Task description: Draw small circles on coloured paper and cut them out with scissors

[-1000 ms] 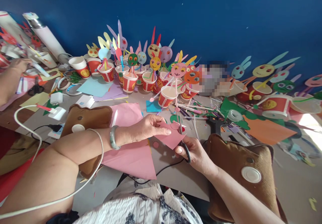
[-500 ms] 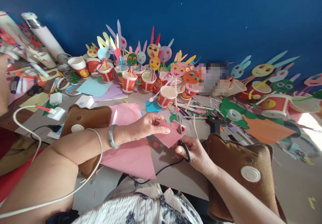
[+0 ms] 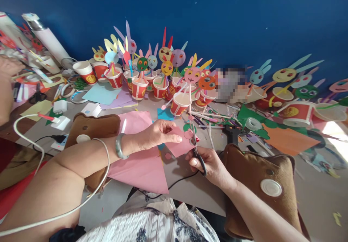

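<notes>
A small piece of pink paper [image 3: 179, 146] is pinched between the thumb and fingers of my left hand [image 3: 161, 136]. My right hand [image 3: 208, 162] grips black-handled scissors [image 3: 200, 160], their blades pointing away from me at the paper's right edge. Just beyond that edge a pink paper disc [image 3: 188, 135] shows; whether it is still joined to the sheet I cannot tell. Another small pink disc [image 3: 168, 156] lies on the table below the paper. A large pink sheet [image 3: 146, 173] lies under my left forearm.
Red-and-white paper cups [image 3: 181, 104] with paper rabbit faces on straws line the blue wall. Brown plush cushions [image 3: 261, 195] lie on either side. A white cable [image 3: 107, 162] crosses my left arm. Straws, a black glue gun [image 3: 232, 135] and orange paper [image 3: 292, 138] lie right. Another person's hand [image 3: 9, 66] is far left.
The pink paper in my left hand has shifted slightly left and up, away from the scissors' pivot. My right hand stays nearly in place. The other person's hand has moved further into view.
</notes>
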Demonstrator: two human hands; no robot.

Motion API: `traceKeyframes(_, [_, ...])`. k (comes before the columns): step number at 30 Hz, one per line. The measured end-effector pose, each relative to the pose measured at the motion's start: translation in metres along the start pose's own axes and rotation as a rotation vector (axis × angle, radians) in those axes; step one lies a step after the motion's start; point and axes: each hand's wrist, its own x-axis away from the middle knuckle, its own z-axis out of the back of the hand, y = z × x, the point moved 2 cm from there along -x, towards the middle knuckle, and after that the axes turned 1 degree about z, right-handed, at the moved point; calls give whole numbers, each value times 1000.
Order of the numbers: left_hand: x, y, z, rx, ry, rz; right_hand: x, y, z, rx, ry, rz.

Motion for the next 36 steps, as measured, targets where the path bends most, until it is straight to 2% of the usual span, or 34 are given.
traceKeyframes(14, [1, 0, 3, -30, -5, -24, 1, 1, -1, -30, -11, -33])
traceKeyframes(22, [2, -2, 8, -138, 31, -59, 1, 3, 0, -40, -13, -37])
traceKeyframes(36, [4, -1, 11, -178, 61, -86, 2, 1, -1, -59, -15, -60])
